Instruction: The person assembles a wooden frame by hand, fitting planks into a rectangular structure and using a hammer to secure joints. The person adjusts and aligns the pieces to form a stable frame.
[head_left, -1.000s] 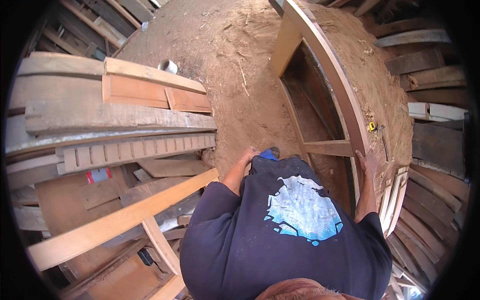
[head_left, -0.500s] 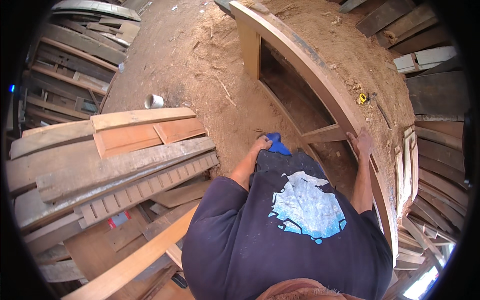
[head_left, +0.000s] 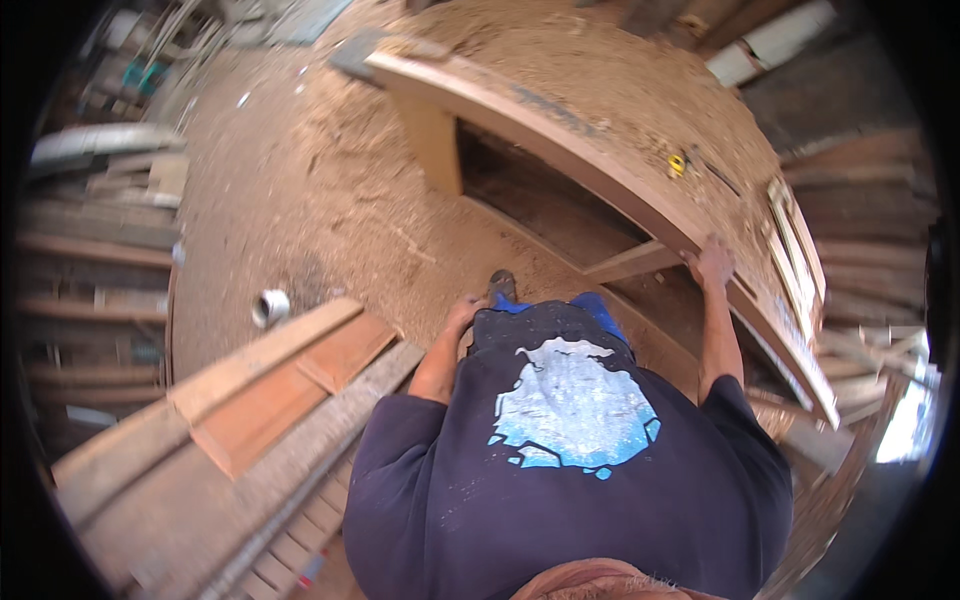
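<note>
A large wooden frame [head_left: 610,178] with dark open panels and a crossbar [head_left: 632,262] stands on edge along my right side. My right hand [head_left: 711,263] is closed over its upper edge, beside the crossbar's end. On the other side, my left hand [head_left: 463,313] hangs low near my shirt hem and blue trousers. Its fingers are small and blurred, so whether they are curled does not show. One dark shoe [head_left: 502,287] shows ahead of my shirt.
Sawdust covers the ground [head_left: 350,190]. Stacked boards [head_left: 275,420] lie close on my left, with a white cup-like container [head_left: 270,308] beyond them. Past the frame lie a yellow tape measure [head_left: 677,164] and pale wooden strips [head_left: 790,240]. Timber racks [head_left: 90,270] line the left.
My view has swung, and the boards and frame sit at a different angle. My left hand has shifted back toward my side. The right hand keeps its hold on the frame. A shoe now shows.
</note>
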